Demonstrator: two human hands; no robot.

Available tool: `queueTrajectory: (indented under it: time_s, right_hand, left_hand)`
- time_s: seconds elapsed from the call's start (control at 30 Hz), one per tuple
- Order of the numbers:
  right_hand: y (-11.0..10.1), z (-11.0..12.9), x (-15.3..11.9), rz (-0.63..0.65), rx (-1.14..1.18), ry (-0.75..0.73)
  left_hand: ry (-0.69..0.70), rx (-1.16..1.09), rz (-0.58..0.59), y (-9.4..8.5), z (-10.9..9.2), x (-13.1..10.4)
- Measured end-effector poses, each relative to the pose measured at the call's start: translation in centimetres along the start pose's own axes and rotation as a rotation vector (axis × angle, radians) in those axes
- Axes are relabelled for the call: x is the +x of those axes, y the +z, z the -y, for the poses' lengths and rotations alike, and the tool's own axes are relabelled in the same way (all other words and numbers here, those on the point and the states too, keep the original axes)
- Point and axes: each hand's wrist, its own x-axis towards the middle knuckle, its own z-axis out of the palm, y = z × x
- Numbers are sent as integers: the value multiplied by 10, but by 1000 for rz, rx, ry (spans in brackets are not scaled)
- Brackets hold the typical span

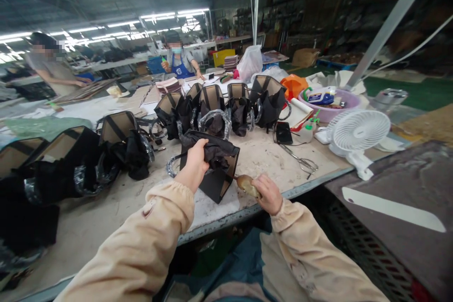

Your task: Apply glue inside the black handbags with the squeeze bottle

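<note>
A black handbag (214, 188) lies tilted on the worktable in front of me, its stiff tan-edged opening facing right. My left hand (197, 161) is closed on the bunched black fabric at its top. A plastic-wrapped handle (172, 166) sticks out on the bag's left. In my right hand (271, 194) is a brownish squeeze bottle (248, 186). Its thin tip points left and reaches the bag's open edge; whether it touches, I cannot tell.
Several similar black bags (210, 99) stand behind and to the left on the worktable (116, 217). To the right are a phone (284, 133), scissors (306, 164), a white fan (357, 132) and a purple basin (348, 99). Two people stand across the tables.
</note>
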Motion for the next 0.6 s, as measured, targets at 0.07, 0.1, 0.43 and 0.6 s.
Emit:
queueTrajectory:
  time_s: [0.07, 0.1, 0.43, 0.6]
  right_hand:
    - [-2, -1, 1, -11, -3, -1]
    - [-4, -2, 2, -22, -6, 1]
    - [-29, -3, 27, -120, -9, -49]
    - [-39, -7, 37, -137, -36, -59]
  left_hand:
    - [4, -12, -1, 0, 0, 0]
    - [4, -17, -1, 1, 0, 0]
    - [6, -44, -5, 4, 3, 4]
    - [-2, -45, -11, 5, 4, 4]
